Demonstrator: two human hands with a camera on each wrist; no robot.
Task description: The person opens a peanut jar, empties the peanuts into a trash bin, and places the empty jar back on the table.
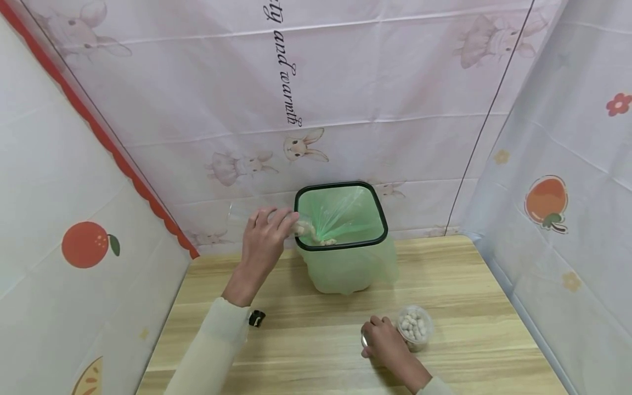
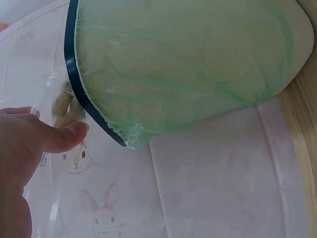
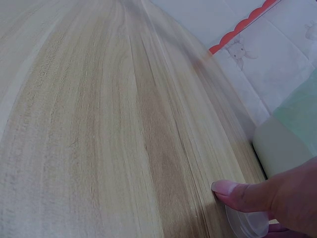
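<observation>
My left hand (image 1: 264, 236) grips a clear plastic container (image 1: 237, 212), tipped sideways with its mouth over the near left rim of a bin (image 1: 340, 271). Tan lumpy pieces (image 1: 327, 242) show at that mouth and inside the bin's green bag (image 1: 355, 206). In the left wrist view, the thumb presses the container beside the dark rim, and tan pieces (image 2: 67, 106) show through its wall. Low over the table, my right hand (image 1: 387, 343) holds a round clear lid (image 3: 245, 223) between thumb and fingers. Touching distance to its right stands a clear tub (image 1: 428, 329) of whitish, peanut-like pieces (image 1: 412, 323).
The wooden table (image 1: 306, 334) carries the bin at its back edge, against a rabbit-printed cloth (image 1: 395, 99). Printed cloths also close off the left and right sides. A small black object (image 1: 257, 318) shows beside the left sleeve (image 1: 214, 343).
</observation>
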